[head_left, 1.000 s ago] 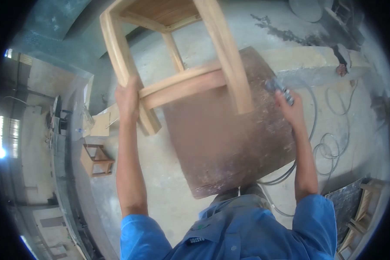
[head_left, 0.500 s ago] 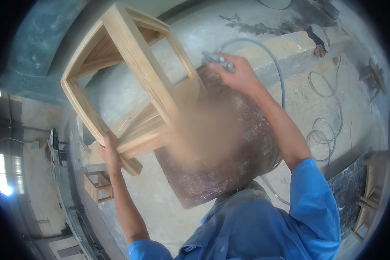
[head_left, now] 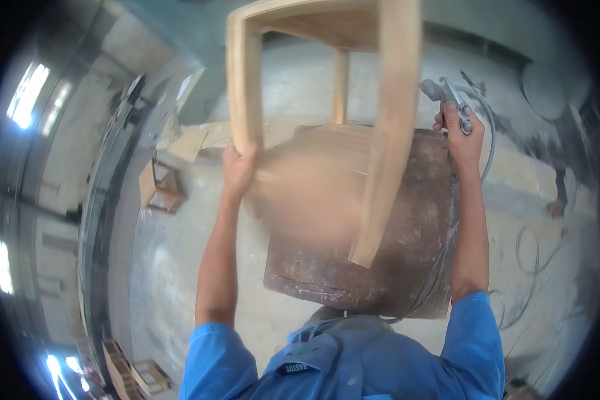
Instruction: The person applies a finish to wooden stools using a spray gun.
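My left hand (head_left: pixel 240 168) is wrapped round one post of a pale wooden chair (head_left: pixel 399 113), which tilts over a worn brown board (head_left: pixel 313 273) in front of me. The chair's middle is covered by a blurred patch, so its seat is hard to make out. In my right hand (head_left: pixel 463 140), to the right of the chair and apart from it, is a metal spray gun (head_left: pixel 455 100) with a grey hose (head_left: pixel 492 137) running from it. The gun's front end points toward the upper left.
A small wooden stool-like frame (head_left: pixel 161 187) stands on the floor at left. More wooden frames (head_left: pixel 147 379) lie at lower left. Loose hose coils (head_left: pixel 530 250) spread over the floor at right, near a low ledge (head_left: pixel 513 163). Flat sheets (head_left: pixel 188 143) lie beyond the small frame.
The chair has turned and swung to the right in my view, with my left hand still on it. My right hand has shifted right with the spray gun, and the view itself has rotated.
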{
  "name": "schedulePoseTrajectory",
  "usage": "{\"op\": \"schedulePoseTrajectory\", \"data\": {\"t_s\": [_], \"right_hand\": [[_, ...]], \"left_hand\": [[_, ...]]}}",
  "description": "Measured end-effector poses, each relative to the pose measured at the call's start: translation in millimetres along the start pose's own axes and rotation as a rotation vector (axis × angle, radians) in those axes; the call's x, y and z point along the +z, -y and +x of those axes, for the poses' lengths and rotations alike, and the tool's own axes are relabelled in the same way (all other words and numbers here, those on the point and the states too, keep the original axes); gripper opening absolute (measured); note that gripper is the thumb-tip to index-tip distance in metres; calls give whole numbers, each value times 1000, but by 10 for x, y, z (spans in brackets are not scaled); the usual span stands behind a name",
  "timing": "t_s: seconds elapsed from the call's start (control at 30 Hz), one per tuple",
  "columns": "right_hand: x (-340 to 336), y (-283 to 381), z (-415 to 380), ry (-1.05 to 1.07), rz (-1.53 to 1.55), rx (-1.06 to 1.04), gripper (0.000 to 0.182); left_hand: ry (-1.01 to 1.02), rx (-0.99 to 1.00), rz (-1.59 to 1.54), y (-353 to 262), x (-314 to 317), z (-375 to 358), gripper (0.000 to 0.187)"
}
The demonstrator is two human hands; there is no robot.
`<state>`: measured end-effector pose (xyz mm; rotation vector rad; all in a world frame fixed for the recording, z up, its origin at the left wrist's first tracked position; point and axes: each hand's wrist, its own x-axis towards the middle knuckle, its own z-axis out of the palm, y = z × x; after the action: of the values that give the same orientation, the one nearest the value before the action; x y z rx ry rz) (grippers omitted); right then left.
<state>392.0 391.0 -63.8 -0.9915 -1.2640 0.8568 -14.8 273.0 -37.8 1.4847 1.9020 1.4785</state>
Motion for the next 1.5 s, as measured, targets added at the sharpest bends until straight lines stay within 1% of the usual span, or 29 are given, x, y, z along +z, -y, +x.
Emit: {"op": "schedulePoseTrajectory", "data": {"t_s": [0.03, 0.07, 0.1, 0.17, 0.27, 0.3, 0.37, 0.47, 0.5, 0.53, 0.57, 0.6, 0.67, 0.7, 0.77, 0.83, 0.87, 0.9, 0.93, 1.03, 1.13, 1.17, 1.2, 1.3, 1.33, 1.4, 1.5], "right_hand": [[82, 38, 20, 24, 23, 40, 38], [151, 46, 9, 91, -91, 106, 36], [209, -46, -29, 109, -127, 53, 35], [358, -330, -144, 139, -189, -63, 33], [321, -489, -303, 208, -405, -210, 29], [255, -463, -340, 254, -382, -98, 29], [166, -165, -399, 331, -323, 123, 29], [-118, 70, -334, 224, -289, 68, 30], [-213, 183, -336, 137, -294, 24, 30], [-309, 354, -345, 51, -299, -23, 30], [-340, 661, -430, 2, -202, -46, 31], [-368, 967, -543, -49, -104, -67, 33], [-507, 1242, -738, -76, 2, -264, 48], [-516, 1420, -841, -70, 37, -348, 66], [-438, 1746, -998, 3, 142, -429, 77], [-306, 1921, -1116, 91, 90, -434, 79], [-235, 2016, -1145, 141, 66, -443, 80], [-160, 2114, -1168, 191, 55, -426, 75], [-60, 2177, -1152, 191, 55, -443, 72], [215, 2321, -1047, 232, 27, -513, 61], [519, 2440, -935, 201, -48, -662, 55], [593, 2481, -927, 177, -85, -719, 53], [655, 2549, -950, 159, -125, -720, 46], [696, 2496, -1154, 303, -152, -565, 49], [660, 2543, -1362, 387, -243, -398, 53], [694, 2334, -1669, 475, -218, -695, 55], [649, 2403, -2237, 519, -298, -443, 57]], "left_hand": [[-7, 5, -14, -69, -22, -44, 32], [-5, 7, -31, -138, -23, -65, 32], [16, 3, -53, -158, 8, -53, 32], [-16, 9, -46, -137, 30, -28, 33], [-14, -38, -66, -176, 49, -112, 33], [-12, -48, -81, -201, 44, -148, 33], [-8, -38, -127, -120, 8, -284, 32], [-26, -16, -136, -111, -43, -415, 31], [-38, -13, -130, -117, -42, -444, 30], [-48, -17, -177, -160, -41, -447, 31], [-51, -37, -193, -175, -46, -430, 31], [-51, -57, -206, -191, -54, -403, 32], [-56, -89, -198, -259, -70, -344, 33], [-63, -101, -178, -316, -75, -305, 34], [-60, -107, -134, -350, -62, -243, 36], [-45, -91, -90, -366, -77, -223, 36], [-36, -85, -117, -320, -99, -251, 35], [-27, -73, -142, -221, -126, -278, 34], [-16, -62, -165, -165, -151, -267, 33], [-1, -59, -123, -107, -211, -282, 48], [10, 12, -90, 21, -277, -271, 54], [18, 29, -72, -91, -276, -321, 55], [56, -54, -196, -219, -303, -421, 61], [165, -58, -198, -211, -398, -618, 64], [161, -49, -213, -159, -405, -667, 65], [152, -38, -238, -30, -426, -746, 66], [141, -35, -357, -8, -452, -835, 64]]}}
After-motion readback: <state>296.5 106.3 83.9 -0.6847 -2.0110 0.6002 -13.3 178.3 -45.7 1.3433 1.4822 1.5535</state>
